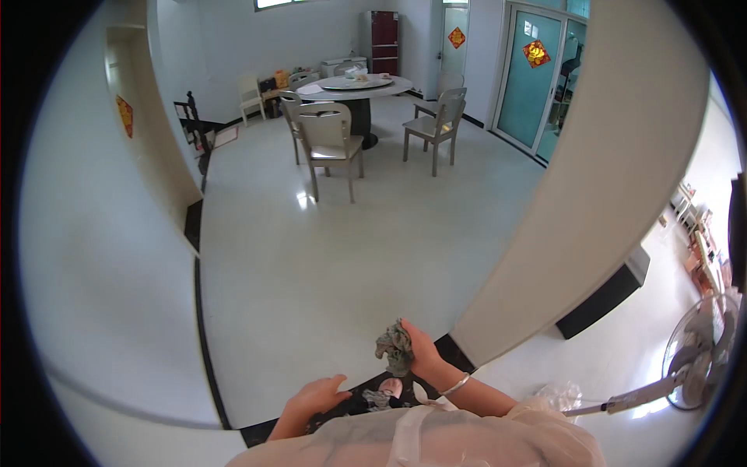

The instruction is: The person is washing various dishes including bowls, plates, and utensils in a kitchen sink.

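Note:
In the head view my right hand (pixel 425 353), with a silver bangle at its wrist, grips a crumpled grey-green patterned cloth (pixel 395 348) in front of my body. To its left, my left hand (pixel 321 394) is held low with its fingers apart and nothing in it. Between and below the hands shows dark clothing with a printed pattern (pixel 382 397), partly hidden by a sheer pale garment (pixel 350 441) that covers my front.
A round table (pixel 402 86) with chairs (pixel 330 131) stands across the glossy floor. A wall (pixel 111 245) runs along the left; a thick pillar (pixel 583 204) rises at the right. Beyond it are a black box-like object (pixel 601 300), a clear plastic bag (pixel 560 396) and a fan (pixel 697 356).

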A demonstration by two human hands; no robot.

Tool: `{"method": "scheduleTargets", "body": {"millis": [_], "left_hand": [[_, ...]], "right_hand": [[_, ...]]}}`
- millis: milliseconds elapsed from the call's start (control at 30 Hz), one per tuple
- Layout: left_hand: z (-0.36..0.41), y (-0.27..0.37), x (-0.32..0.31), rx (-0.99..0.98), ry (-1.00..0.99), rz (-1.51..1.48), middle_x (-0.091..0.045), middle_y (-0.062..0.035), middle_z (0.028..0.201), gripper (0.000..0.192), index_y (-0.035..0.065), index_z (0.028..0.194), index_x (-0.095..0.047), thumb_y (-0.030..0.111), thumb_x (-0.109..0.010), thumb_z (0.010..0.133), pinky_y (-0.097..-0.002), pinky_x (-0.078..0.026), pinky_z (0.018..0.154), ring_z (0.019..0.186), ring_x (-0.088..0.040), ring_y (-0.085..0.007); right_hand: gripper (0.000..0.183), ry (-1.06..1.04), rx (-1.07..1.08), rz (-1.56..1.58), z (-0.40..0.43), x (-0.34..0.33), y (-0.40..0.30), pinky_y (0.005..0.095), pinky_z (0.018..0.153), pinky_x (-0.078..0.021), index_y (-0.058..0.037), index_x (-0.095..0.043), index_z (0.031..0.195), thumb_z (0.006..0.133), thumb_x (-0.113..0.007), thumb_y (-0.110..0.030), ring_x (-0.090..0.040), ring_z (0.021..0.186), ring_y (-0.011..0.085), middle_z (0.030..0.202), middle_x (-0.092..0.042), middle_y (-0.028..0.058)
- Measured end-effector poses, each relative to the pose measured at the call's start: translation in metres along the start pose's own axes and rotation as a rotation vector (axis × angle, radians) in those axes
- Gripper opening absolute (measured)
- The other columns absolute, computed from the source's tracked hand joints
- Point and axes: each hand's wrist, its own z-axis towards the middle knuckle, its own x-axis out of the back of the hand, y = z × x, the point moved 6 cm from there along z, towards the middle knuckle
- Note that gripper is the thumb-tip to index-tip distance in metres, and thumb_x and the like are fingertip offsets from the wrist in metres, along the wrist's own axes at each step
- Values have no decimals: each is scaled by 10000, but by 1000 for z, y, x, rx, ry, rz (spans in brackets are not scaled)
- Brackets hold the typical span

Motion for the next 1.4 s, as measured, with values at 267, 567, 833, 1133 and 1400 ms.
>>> {"method": "scheduleTargets", "body": {"millis": [267, 567, 833, 1133, 1400], "left_hand": [[219, 130, 119, -268, -195, 167, -536, -189, 899, 393, 33, 1048, -387, 320, -471, 792, -419, -408, 675, 836, -506, -352], [402, 166, 194, -408, -58, 87, -548, -181, 740, 313, 17, 895, -384, 289, -497, 789, -421, -397, 556, 696, -522, -354], [547, 134, 227, -390, -129, 101, -549, -160, 700, 325, 14, 764, -471, 337, -465, 799, -424, -404, 561, 667, -526, -344], [719, 130, 320, -530, -312, 110, -586, -126, 757, 263, 84, 837, -567, 310, -442, 791, -408, -421, 635, 727, -548, -321], [877, 190, 340, -684, -264, 160, -572, -120, 643, 226, 109, 769, -576, 312, -478, 780, -396, -423, 542, 614, -549, -307]], "right_hand": [[242, 59, 117, 122, 111, 20, -170, 300, 649, -452, -56, -505, 845, 829, -438, -288, -554, 730, 159, 798, -561, 51], [234, 10, 329, 181, 246, 41, -333, 300, 622, -466, -60, -482, 769, 847, -414, -270, -551, 659, 177, 710, -542, 56], [233, 160, 266, 212, 346, 64, -382, 297, 620, -470, -56, -498, 799, 845, -421, -272, -555, 677, 167, 728, -547, 49], [255, 331, 311, 93, 496, 65, -477, 239, 636, -413, -43, -541, 833, 811, -483, -289, -505, 686, 104, 756, -541, 16], [238, 442, 400, 305, 561, 149, -606, 272, 601, -459, -38, -519, 814, 833, -446, -263, -541, 645, 132, 727, -555, 35]]}}
